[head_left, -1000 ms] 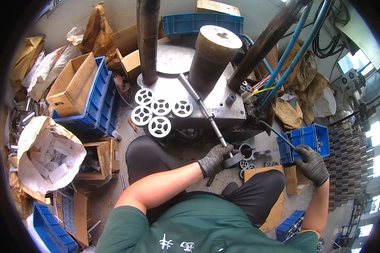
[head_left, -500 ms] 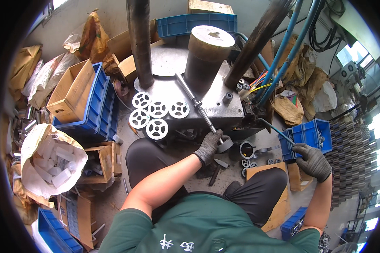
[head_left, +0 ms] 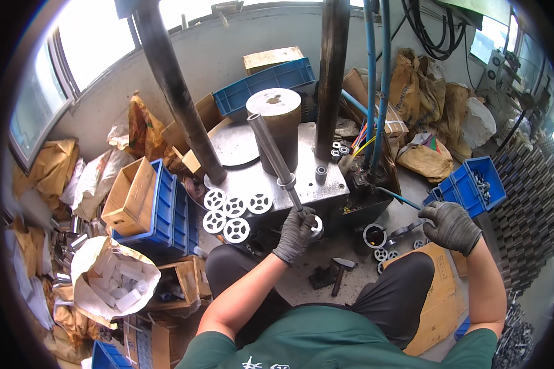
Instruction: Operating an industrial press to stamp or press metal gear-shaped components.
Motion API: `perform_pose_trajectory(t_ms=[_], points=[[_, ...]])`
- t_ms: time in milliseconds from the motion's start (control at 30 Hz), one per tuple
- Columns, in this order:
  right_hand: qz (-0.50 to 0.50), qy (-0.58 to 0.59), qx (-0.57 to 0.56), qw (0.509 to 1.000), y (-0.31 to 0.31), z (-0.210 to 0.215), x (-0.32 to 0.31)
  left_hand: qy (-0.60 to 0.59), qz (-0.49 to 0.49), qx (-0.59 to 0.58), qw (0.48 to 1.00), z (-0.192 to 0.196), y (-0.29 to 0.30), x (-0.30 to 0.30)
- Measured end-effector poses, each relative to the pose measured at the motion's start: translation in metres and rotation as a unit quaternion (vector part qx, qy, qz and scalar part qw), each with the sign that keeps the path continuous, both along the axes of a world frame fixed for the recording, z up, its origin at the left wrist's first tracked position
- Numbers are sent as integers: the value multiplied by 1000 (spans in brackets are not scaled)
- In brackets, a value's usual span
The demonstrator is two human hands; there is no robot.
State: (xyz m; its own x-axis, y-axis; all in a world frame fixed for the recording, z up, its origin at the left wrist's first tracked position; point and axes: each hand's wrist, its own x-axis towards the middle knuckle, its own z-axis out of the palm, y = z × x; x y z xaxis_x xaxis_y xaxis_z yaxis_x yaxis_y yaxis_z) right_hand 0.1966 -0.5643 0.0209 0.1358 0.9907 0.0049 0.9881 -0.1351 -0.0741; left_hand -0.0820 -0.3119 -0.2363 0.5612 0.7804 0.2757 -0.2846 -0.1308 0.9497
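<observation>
My left hand, in a dark grey glove, is closed round the lower part of a steel shaft. The shaft leans up and away to the left, its upper end in front of the thick round column. A narrow collar sits partway along it, and a pale ring shows beside my fingers at the lower end. My right hand, gloved too, grips the end of a thin blue lever. Several spoked white discs lie at the left front edge of the metal machine table.
Dark posts rise from the machine. Blue crates and an open sack of clear plastic pieces stand left. A hammer lies on the floor between my knees. A blue parts bin and stacked metal bars are right.
My left hand has lifted the shaft, which now appears nearer and more upright. My right hand stays on the lever. The whole view has shifted and tilted, bringing in more of the windows.
</observation>
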Motion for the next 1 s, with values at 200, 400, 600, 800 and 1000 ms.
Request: perform_pose_trajectory(t_ms=[200,400,600,800,1000], points=[[-21,-16,54,998,-6,-10,1,3,48,184,982,110,72,-20],[10,-28,52,998,-5,-6,1,-6,86,274,958,218,187,5],[-23,-30,6,999,-5,-5,3,123,154,213,957,251,278,59],[-23,-22,-57,998,-3,-4,7,165,207,198,944,248,302,91],[17,-28,-230,973,8,14,5,156,225,209,939,248,287,84]])
